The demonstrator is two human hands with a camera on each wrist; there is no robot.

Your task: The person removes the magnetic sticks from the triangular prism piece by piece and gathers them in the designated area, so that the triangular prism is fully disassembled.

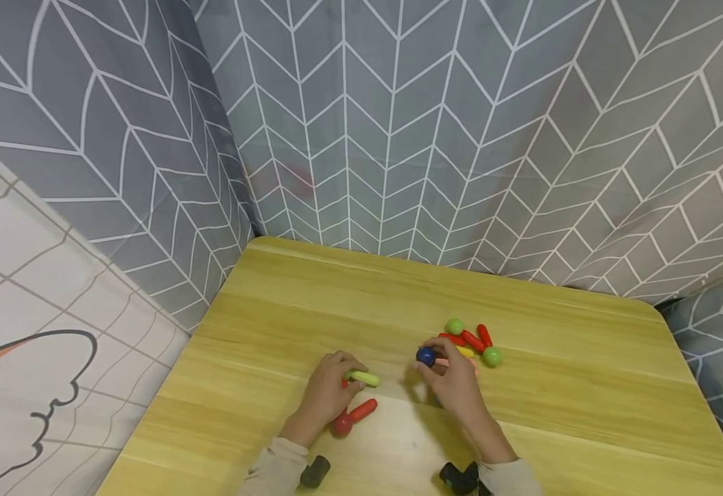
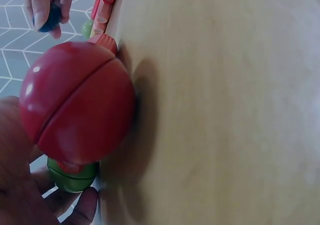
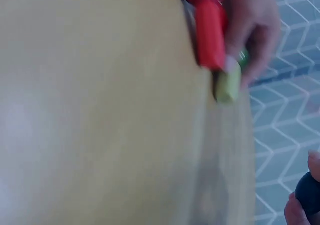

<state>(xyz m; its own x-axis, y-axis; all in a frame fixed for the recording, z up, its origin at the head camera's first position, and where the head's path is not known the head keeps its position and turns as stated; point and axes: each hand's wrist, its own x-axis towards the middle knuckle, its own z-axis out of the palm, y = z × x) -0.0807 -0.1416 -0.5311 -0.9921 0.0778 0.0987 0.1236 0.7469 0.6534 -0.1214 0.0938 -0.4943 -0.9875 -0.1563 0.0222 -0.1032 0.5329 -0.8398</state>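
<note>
My left hand [image 1: 322, 391] grips a green ball [image 2: 72, 180] between thumb and fingers. A lime-green stick [image 1: 365, 379] sticks out from it to the right. Nearer me, a red ball [image 1: 342, 424] lies on the table with a red stick [image 1: 363, 411] fixed in it. Another red stick, mostly hidden by the hand, runs between the red and green balls. My right hand [image 1: 457, 389] pinches a dark blue ball [image 1: 425, 355] between thumb and fingertips, held above the table and apart from the red and green pieces.
Beyond the right hand lie green balls [image 1: 491, 357], red sticks [image 1: 473, 342], a yellow stick [image 1: 464, 351] and a pink stick, partly covered by the hand. The wooden table [image 1: 336, 289] meets a grey patterned curtain [image 1: 373, 138] at its far edge.
</note>
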